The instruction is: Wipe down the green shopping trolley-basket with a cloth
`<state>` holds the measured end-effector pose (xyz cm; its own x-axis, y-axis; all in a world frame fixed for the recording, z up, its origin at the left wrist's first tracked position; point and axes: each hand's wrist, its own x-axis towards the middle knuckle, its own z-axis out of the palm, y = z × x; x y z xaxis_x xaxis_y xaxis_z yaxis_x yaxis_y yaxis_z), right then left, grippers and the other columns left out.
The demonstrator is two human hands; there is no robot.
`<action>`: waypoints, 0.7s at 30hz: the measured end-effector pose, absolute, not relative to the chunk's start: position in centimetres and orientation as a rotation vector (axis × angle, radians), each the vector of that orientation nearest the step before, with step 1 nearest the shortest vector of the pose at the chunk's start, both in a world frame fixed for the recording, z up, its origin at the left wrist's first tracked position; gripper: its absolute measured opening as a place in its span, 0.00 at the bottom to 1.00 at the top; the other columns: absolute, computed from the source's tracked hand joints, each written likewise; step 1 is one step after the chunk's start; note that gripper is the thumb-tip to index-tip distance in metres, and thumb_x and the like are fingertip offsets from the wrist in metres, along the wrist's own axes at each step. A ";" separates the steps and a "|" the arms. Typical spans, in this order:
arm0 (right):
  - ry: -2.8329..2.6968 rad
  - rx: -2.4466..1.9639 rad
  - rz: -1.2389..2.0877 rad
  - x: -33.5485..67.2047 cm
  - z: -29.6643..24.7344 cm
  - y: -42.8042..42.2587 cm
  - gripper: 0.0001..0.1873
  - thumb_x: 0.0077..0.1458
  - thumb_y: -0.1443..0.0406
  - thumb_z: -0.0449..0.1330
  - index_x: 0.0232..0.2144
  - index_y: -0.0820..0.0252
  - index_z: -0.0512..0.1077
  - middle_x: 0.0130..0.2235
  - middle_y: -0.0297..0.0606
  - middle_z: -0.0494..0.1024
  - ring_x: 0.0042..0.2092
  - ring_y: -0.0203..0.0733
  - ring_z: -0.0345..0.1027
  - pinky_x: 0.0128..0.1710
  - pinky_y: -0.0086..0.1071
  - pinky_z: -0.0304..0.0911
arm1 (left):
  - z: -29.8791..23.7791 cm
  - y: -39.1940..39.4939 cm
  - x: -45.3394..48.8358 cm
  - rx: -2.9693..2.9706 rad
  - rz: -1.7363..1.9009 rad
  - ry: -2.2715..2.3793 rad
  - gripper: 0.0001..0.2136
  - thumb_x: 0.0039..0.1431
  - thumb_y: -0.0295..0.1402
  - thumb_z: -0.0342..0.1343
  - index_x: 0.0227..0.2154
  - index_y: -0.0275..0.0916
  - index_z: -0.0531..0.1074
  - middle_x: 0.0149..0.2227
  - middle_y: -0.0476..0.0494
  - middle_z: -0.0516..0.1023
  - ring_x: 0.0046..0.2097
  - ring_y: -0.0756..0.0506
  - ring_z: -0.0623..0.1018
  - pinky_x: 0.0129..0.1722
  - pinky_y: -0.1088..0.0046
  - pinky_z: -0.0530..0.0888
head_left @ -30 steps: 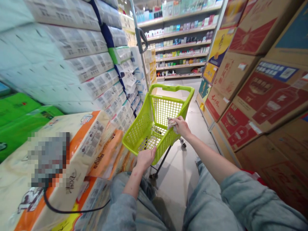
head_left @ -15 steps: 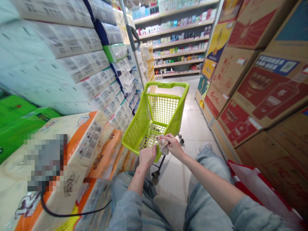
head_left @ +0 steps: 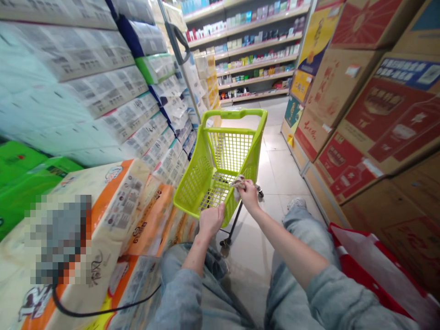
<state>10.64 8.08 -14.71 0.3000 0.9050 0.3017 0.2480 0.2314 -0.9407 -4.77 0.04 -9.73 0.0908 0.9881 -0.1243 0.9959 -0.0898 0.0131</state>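
A lime-green shopping basket cart point(head_left: 192, 188) with a grid-patterned body stands in front of me, tilted, its long grey pull handle point(head_left: 188, 82) rising at the far left corner. My left hand point(head_left: 211, 221) is closed around the near rim of the basket. Pinched in my right hand point(head_left: 248, 193) is a crumpled, pale cloth point(head_left: 238, 182) with brownish patches. That cloth touches the right-hand rim of the basket. The fingertips of my right hand are partly hidden by the cloth.
Packs of tissue paper point(head_left: 113, 215) are piled at my left, with a black cable point(head_left: 103, 313) over them. Cardboard cartons point(head_left: 385, 119) stack up on the right, above a red-and-white bag point(head_left: 374, 266). Shelves of small boxes point(head_left: 254, 43) stand at the back.
My right hand has moved the cloth up and away along the basket's right rim. My left hand keeps its hold on the near rim. The view has shifted slightly.
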 end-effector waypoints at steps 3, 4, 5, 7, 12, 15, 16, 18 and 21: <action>-1.261 -1.211 0.734 8.8 -15.3 4.4 0.06 0.48 0.68 0.53 0.23 0.58 0.68 0.36 0.39 0.69 0.39 0.42 0.65 0.43 0.35 0.63 | -9.7 0.4 -4.7 2.245 -0.145 2.049 0.32 0.68 0.41 0.26 0.32 0.36 0.78 0.35 0.37 0.81 0.39 0.45 0.80 0.37 0.73 0.70; -1.280 -1.185 0.759 8.4 -15.4 3.3 0.06 0.48 0.68 0.53 0.23 0.58 0.68 0.37 0.40 0.69 0.40 0.42 0.65 0.43 0.35 0.63 | -9.6 0.5 -4.7 2.243 -0.153 2.045 0.32 0.68 0.41 0.26 0.33 0.36 0.78 0.35 0.37 0.81 0.39 0.45 0.80 0.37 0.73 0.69; -1.302 -1.157 0.786 8.0 -15.5 2.2 0.06 0.48 0.69 0.53 0.24 0.57 0.69 0.37 0.39 0.69 0.41 0.42 0.66 0.44 0.35 0.63 | -9.6 0.5 -4.7 2.235 -0.165 2.044 0.32 0.68 0.42 0.26 0.33 0.36 0.78 0.35 0.37 0.81 0.38 0.45 0.80 0.36 0.73 0.69; -1.359 -1.090 0.846 7.3 -16.0 0.3 0.07 0.48 0.71 0.53 0.25 0.57 0.70 0.37 0.39 0.70 0.41 0.42 0.66 0.43 0.34 0.63 | -9.7 0.7 -4.8 2.211 -0.174 2.059 0.34 0.68 0.42 0.25 0.32 0.36 0.78 0.34 0.37 0.81 0.38 0.45 0.80 0.36 0.73 0.69; -1.290 -1.105 0.895 7.9 -18.0 -0.4 0.12 0.45 0.72 0.52 0.29 0.56 0.73 0.35 0.38 0.71 0.40 0.43 0.67 0.41 0.35 0.64 | -10.0 0.6 -4.7 2.202 -0.097 2.146 0.36 0.68 0.42 0.23 0.30 0.34 0.79 0.34 0.35 0.81 0.39 0.45 0.80 0.37 0.73 0.69; -1.078 -1.270 0.796 9.5 -18.4 2.6 0.12 0.44 0.71 0.53 0.31 0.59 0.73 0.36 0.40 0.71 0.41 0.45 0.67 0.46 0.40 0.64 | -10.0 0.6 -4.5 2.209 -0.106 2.155 0.36 0.68 0.43 0.24 0.31 0.34 0.79 0.34 0.35 0.81 0.39 0.43 0.80 0.37 0.71 0.70; -1.032 -1.296 0.773 9.9 -18.3 3.8 0.13 0.44 0.71 0.53 0.32 0.60 0.74 0.37 0.41 0.71 0.42 0.45 0.67 0.47 0.41 0.63 | -10.0 0.6 -4.4 2.212 -0.114 2.150 0.35 0.68 0.43 0.24 0.31 0.34 0.79 0.34 0.35 0.81 0.39 0.43 0.80 0.37 0.71 0.70; -1.012 -1.281 0.768 10.1 -17.8 5.8 0.15 0.45 0.71 0.53 0.36 0.61 0.74 0.42 0.44 0.72 0.47 0.46 0.66 0.51 0.42 0.61 | -9.8 0.6 -4.3 2.223 -0.125 2.131 0.35 0.68 0.43 0.24 0.32 0.35 0.79 0.34 0.36 0.81 0.39 0.43 0.80 0.37 0.71 0.70; -1.068 -1.210 0.782 8.8 -17.6 6.3 0.18 0.46 0.70 0.53 0.41 0.61 0.74 0.49 0.46 0.70 0.53 0.47 0.63 0.56 0.42 0.58 | -9.6 0.6 -4.2 2.235 -0.127 2.112 0.34 0.68 0.43 0.25 0.33 0.35 0.79 0.34 0.36 0.81 0.39 0.44 0.80 0.36 0.72 0.70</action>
